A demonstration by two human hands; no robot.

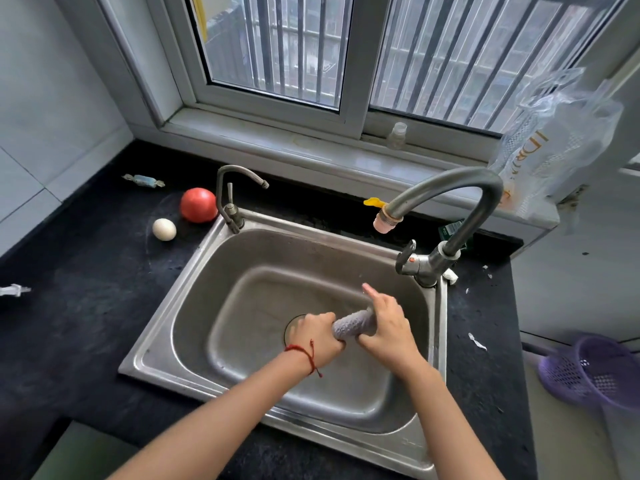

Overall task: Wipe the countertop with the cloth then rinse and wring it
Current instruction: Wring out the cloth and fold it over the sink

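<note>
A grey textured cloth (354, 323), twisted into a tight roll, hangs over the basin of the steel sink (194, 282). My left hand (317, 337), with a red string on its wrist, is closed around the roll's left end. Around the right end, my right hand (389, 323) grips with the index finger sticking up. Both hands are above the drain. The black countertop (86, 289) surrounds the sink. No water runs from the big curved tap (460, 195), whose pink nozzle points left of my hands.
A red tomato (198, 205) and a white egg (164, 229) lie on the counter left of a small second tap (230, 199). A candy wrapper (143, 180) lies further back. A plastic bag (554, 133) hangs right, a purple basket (595, 372) sits lower right.
</note>
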